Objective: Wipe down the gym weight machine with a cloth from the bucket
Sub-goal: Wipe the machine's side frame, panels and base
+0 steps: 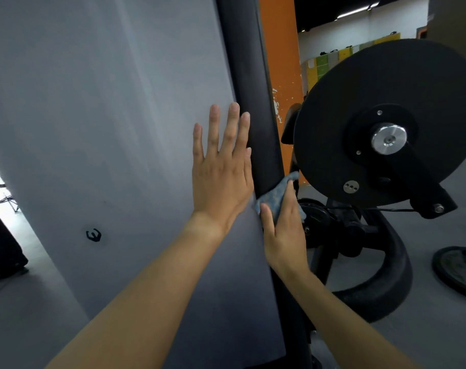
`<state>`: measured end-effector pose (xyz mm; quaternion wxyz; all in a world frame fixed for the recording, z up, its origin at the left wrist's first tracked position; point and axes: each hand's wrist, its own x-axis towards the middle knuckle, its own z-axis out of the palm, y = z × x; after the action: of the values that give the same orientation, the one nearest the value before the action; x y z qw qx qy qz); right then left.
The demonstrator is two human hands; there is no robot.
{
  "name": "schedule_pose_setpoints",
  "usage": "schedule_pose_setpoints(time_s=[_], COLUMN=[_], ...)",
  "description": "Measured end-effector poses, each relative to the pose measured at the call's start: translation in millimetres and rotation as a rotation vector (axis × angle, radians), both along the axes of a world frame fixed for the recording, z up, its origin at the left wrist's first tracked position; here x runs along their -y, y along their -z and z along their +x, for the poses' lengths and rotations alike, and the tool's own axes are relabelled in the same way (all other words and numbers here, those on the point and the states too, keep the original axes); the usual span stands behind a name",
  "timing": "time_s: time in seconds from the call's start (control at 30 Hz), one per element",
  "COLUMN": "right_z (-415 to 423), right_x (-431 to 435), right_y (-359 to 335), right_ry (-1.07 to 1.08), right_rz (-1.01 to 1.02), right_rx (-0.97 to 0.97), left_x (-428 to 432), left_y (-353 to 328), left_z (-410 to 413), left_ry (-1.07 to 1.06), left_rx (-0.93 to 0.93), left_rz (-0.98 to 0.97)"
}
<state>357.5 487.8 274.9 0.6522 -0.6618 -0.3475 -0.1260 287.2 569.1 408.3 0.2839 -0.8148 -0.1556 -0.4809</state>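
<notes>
**Right hand** (282,230): fingers (266,219) curled round a crumpled, mottled blue-grey cloth (273,197). They press it against the side of the black rounded upright post (256,102) of the weight machine, low on the post's visible length.

**Cloth:** in the right hand, touching the post. The bucket is not in view.

**Left hand** (221,177): fingers (233,123) straight and close together, palm flat on the large matte grey shroud panel (106,115) just beside the post. It holds nothing and appears to be bracing.

**Adjoining parts:** a large black round cam disc (346,102) with a silver hub stands to the right of the post, apart from the cloth. A black curved base frame (394,275) sits below it.

**Surroundings:** a black weight plate (458,270) lies on the grey floor at the right. An orange pillar (278,49) stands behind the post.

**Progress, as judged:** the cloth is in hand and wiping is under way on the post. No wet or cleaned marks can be made out on any surface, so how much is already covered cannot be told. The disc, its hub and the base frame likely remain to be wiped.
</notes>
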Motion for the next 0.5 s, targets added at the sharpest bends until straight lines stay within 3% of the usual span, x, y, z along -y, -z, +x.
schedule_pose_setpoints(time_s=[0.1, 0.2, 0.37, 0.5], right_z=[-1, 5, 16, 21], right_x=[9, 12, 3, 2], right_y=[7, -16, -53, -22], right_ry=[0.055, 0.162, 0.242, 0.213], right_rz=[-0.128, -0.179, -0.178, -0.118], right_rx=[0.093, 0.343, 0.519, 0.678], left_x=[8, 13, 13, 18], left_y=[6, 27, 46, 56], left_z=[-4, -12, -19, -15], left_ry=[0.020, 0.060, 0.098, 0.121], left_rx=[-0.027, -0.088, -0.099, -0.114], left_rz=[-0.043, -0.049, -0.088, -0.087])
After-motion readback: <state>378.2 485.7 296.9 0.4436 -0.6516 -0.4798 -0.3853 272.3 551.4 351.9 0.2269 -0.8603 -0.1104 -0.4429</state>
